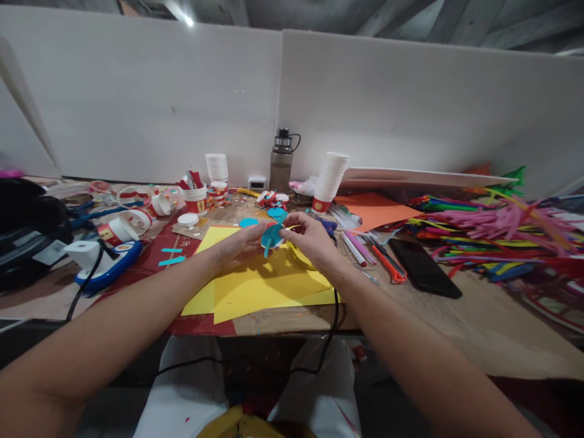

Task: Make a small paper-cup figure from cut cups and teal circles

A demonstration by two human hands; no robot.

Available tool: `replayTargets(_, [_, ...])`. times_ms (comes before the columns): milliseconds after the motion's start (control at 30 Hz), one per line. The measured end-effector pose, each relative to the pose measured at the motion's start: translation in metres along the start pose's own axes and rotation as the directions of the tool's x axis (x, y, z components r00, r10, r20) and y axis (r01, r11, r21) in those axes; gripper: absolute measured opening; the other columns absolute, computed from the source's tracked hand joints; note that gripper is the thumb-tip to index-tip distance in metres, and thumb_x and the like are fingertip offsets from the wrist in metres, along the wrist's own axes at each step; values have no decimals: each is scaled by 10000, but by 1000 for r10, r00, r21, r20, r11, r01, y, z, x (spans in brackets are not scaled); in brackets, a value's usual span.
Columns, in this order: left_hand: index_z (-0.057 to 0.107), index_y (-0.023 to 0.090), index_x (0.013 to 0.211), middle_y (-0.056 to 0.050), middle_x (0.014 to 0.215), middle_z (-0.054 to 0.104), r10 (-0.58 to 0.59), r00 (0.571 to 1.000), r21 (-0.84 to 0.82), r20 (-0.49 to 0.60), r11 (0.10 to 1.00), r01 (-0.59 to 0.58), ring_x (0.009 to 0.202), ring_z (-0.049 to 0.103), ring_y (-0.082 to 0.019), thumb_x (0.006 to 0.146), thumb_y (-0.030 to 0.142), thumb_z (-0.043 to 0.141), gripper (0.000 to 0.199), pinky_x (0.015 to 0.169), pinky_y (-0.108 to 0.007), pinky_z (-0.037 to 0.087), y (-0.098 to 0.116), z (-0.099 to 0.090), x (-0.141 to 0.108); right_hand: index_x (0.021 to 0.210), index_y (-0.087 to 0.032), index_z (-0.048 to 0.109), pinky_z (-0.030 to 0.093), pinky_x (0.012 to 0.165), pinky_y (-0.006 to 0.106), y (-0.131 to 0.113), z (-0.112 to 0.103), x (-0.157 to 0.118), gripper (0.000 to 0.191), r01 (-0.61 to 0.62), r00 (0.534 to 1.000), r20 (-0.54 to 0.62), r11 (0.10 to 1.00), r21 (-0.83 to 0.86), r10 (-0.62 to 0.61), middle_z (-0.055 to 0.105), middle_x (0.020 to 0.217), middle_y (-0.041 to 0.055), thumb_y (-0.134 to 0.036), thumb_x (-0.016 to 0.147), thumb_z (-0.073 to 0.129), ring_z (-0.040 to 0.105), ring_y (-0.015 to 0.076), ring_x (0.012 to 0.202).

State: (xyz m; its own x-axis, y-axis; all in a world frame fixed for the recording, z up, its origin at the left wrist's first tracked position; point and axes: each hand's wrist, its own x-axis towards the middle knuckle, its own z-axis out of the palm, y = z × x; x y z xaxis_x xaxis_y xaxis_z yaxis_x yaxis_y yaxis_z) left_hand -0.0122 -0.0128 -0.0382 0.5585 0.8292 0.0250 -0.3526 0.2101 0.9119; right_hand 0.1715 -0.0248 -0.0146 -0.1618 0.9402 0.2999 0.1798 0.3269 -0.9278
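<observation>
Above the yellow paper sheets (255, 296), my left hand (241, 246) is closed on a small blue paper piece (271, 236) with a narrow strip pointing down. From the right, my right hand (308, 237) pinches the same piece at its edge. Just behind the hands is another blue shape (277, 213), and a blue disc (249, 222) lies to its left. Two blue strips (172, 260) rest on the dark red surface at the left. A yellow ring-like item (300, 257) is partly hidden under my right hand.
Behind stand a bottle (281, 164), stacked paper cups (331, 179) and a cup holding red pieces (194, 198). A blue-and-white tool (107, 267) with a black cord sits left. Markers (353, 249), a phone (424, 267) and colourful pipe cleaners (497, 225) lie right.
</observation>
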Motion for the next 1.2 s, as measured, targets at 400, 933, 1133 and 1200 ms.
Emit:
replayTargets(400, [700,156,965,-82,908,685,23,999,-46,-47,999,-25,760,618,-153,770,467,720,368,690,-270,495,1,6,0,747,-185,629,381,593,251,-1,0,0,147,56,997,-60,998,6,-56,574,685,-25,-269,645,694,478,107,627])
replayTargets(933, [706,155,995,-92,927,691,19,999,-39,44,999,-18,777,635,-172,743,463,742,399,695,-286,506,0,-2,2,699,-189,593,401,581,249,-5,2,-2,134,56,997,-45,998,34,-55,590,661,-20,-258,651,698,520,112,619])
replayTargets(1133, [706,152,978,-96,944,697,50,995,-27,84,998,-48,800,649,-169,776,423,720,337,738,-291,504,-1,-6,4,723,-188,594,410,587,254,-7,2,-3,126,75,997,-31,997,13,-74,579,659,-28,-257,670,685,514,106,604])
replayTargets(1200, [710,150,961,-86,908,693,62,996,-41,63,997,-60,753,636,-157,781,419,711,323,708,-286,498,-1,-4,4,737,-193,593,420,601,260,-7,1,-3,122,91,995,-41,996,-10,-91,583,679,-23,-259,676,675,522,114,624])
